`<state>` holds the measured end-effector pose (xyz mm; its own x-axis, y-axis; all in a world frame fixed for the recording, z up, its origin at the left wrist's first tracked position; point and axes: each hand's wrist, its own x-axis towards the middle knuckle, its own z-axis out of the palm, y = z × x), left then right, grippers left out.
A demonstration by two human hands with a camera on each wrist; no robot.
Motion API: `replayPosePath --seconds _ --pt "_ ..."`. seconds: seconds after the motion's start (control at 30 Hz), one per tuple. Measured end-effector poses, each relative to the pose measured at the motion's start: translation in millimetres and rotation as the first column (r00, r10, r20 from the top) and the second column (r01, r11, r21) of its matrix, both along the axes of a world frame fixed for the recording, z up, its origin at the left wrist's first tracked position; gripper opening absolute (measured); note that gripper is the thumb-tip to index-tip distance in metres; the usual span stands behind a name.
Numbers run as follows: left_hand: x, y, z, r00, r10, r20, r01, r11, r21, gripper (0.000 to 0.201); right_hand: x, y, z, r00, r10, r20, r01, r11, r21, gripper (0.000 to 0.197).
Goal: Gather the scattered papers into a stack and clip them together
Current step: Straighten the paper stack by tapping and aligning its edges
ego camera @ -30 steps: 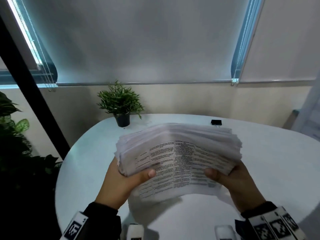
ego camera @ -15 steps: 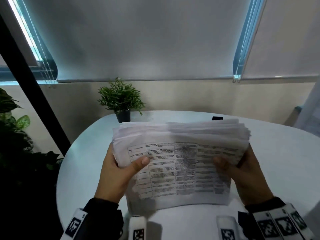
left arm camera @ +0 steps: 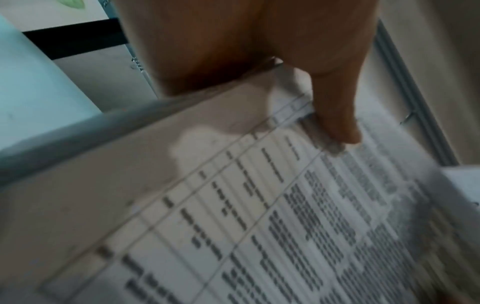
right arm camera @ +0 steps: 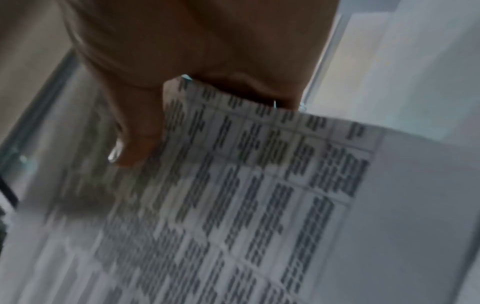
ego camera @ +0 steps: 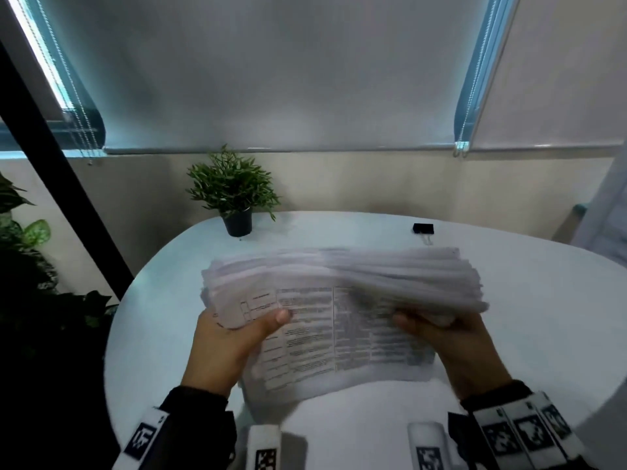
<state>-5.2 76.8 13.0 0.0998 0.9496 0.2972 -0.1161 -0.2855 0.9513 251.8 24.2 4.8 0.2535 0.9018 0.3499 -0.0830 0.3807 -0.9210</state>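
Note:
A thick stack of printed papers [ego camera: 339, 300] stands tilted on its lower long edge on the white table [ego camera: 543, 334], its upper edges fanned and blurred. My left hand [ego camera: 224, 344] grips the stack's left end, thumb on the printed front sheet [left arm camera: 259, 205]. My right hand [ego camera: 454, 344] grips the right end, thumb likewise on the front sheet [right arm camera: 246, 195]. The fingers behind the stack are hidden. A black binder clip [ego camera: 423, 228] lies on the table beyond the stack, towards the right.
A small potted plant [ego camera: 234, 195] stands at the table's far left edge. Larger leafy plants [ego camera: 30, 266] and a dark slanted post [ego camera: 57, 157] are off the table to the left. A wall with window blinds runs behind.
The stack rose and stood more upright half a second ago. It has now tipped forward and lower, with the top edges fanning out. Both hands kept their grip.

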Motion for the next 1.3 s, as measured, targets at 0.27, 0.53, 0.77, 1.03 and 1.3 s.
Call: replayPosePath --seconds 0.27,0.53,0.77,1.03,1.3 --pt "-12.9 2.0 1.8 0.999 -0.023 0.025 0.023 1.000 -0.003 0.091 16.6 -8.0 9.6 0.992 0.117 0.043 -0.114 0.990 -0.078 0.097" --pt "-8.2 -6.5 14.2 0.998 0.026 0.063 -0.030 0.998 0.064 0.050 2.5 -15.8 17.7 0.999 0.046 0.016 -0.046 0.999 -0.006 0.079" --pt "-5.6 -14.0 7.9 0.996 0.031 0.082 -0.034 0.999 0.037 0.054 -5.0 -12.6 5.2 0.999 0.035 0.014 -0.035 0.998 -0.051 0.080" --pt "-13.9 -17.6 2.7 0.998 -0.045 0.039 0.045 0.999 0.007 0.094 4.8 -21.6 -2.6 0.999 0.002 0.051 0.004 0.995 -0.102 0.084" --pt "-16.1 -17.8 2.4 0.998 0.063 -0.029 -0.062 0.998 0.014 0.081 -3.4 -30.9 13.2 0.998 -0.039 0.042 0.039 0.999 0.018 0.086"
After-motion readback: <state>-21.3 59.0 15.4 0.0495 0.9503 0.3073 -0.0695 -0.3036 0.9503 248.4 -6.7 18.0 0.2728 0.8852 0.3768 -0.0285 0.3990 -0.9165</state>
